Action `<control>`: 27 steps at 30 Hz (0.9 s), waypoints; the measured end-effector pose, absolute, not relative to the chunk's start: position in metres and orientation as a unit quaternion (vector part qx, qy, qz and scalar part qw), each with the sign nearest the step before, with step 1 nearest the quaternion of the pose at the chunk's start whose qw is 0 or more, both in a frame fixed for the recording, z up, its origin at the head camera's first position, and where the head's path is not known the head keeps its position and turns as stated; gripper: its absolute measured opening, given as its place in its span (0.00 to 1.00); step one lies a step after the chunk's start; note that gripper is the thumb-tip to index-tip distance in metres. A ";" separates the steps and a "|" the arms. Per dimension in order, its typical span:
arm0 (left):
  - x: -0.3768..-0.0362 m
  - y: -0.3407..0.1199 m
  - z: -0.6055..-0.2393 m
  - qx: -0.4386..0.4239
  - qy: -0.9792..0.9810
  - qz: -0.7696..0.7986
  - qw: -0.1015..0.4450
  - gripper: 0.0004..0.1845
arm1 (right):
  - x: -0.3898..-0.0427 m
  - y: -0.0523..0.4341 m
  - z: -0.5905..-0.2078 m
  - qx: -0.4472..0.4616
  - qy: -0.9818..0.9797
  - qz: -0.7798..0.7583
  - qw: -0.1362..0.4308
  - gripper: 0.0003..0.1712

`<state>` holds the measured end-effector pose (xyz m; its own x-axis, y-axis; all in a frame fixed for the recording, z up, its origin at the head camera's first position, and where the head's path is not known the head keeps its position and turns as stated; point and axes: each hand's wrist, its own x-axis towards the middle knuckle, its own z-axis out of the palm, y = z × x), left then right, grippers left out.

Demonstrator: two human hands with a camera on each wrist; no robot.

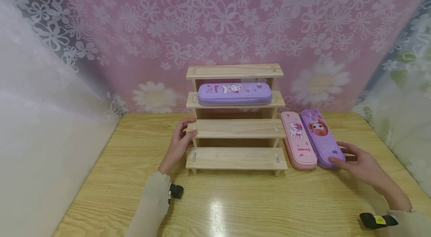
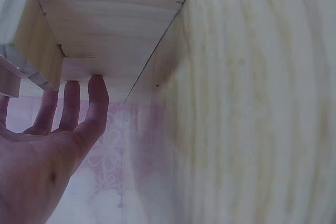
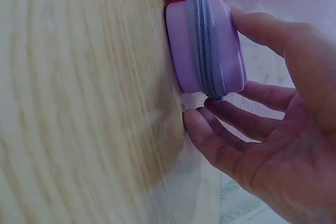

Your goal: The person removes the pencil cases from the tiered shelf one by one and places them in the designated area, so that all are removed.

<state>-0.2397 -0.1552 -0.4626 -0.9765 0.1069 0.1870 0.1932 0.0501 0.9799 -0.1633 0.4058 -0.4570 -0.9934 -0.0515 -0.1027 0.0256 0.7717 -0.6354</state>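
A four-step wooden shelf (image 1: 235, 158) stands on the table, and a purple pencil case (image 1: 234, 93) lies on its second step from the top. My left hand (image 1: 190, 126) touches the left end of the third step with straight fingers (image 2: 97, 85) against the wood (image 2: 105, 19). Right of the shelf a pink case (image 1: 297, 141) and a purple case (image 1: 320, 138) lie side by side. My right hand (image 1: 338, 153) is at the purple case's near end (image 3: 207, 45). The thumb rests on the case and the fingers (image 3: 210, 124) lie stretched along its right edge.
The light wooden table (image 1: 235, 203) has a pink floral curtain (image 1: 219, 24) close behind it and pale cloth (image 1: 40, 117) at both sides. The shelf's top step and bottom step are bare. A black wrist strap shows on each sleeve.
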 end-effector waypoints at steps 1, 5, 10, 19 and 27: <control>-0.240 -0.155 -0.463 -0.103 -0.724 -0.681 0.032 0.21 | -0.164 0.406 -0.457 -0.006 0.940 -0.336 0.058 0.49; -0.240 -0.156 -0.461 -0.102 -0.723 -0.683 0.031 0.21 | -0.165 0.409 -0.456 -0.012 0.942 -0.334 0.022 0.45; -0.239 -0.155 -0.460 -0.101 -0.723 -0.683 0.028 0.21 | -0.170 0.404 -0.446 -0.025 0.946 -0.312 -0.080 0.38; -0.236 -0.155 -0.458 -0.093 -0.731 -0.676 0.020 0.22 | -0.183 0.370 -0.425 -0.056 0.913 -0.356 -0.192 0.28; -0.236 -0.154 -0.456 -0.098 -0.726 -0.680 0.022 0.21 | -0.199 0.338 -0.411 -0.125 0.870 -0.399 -0.262 0.25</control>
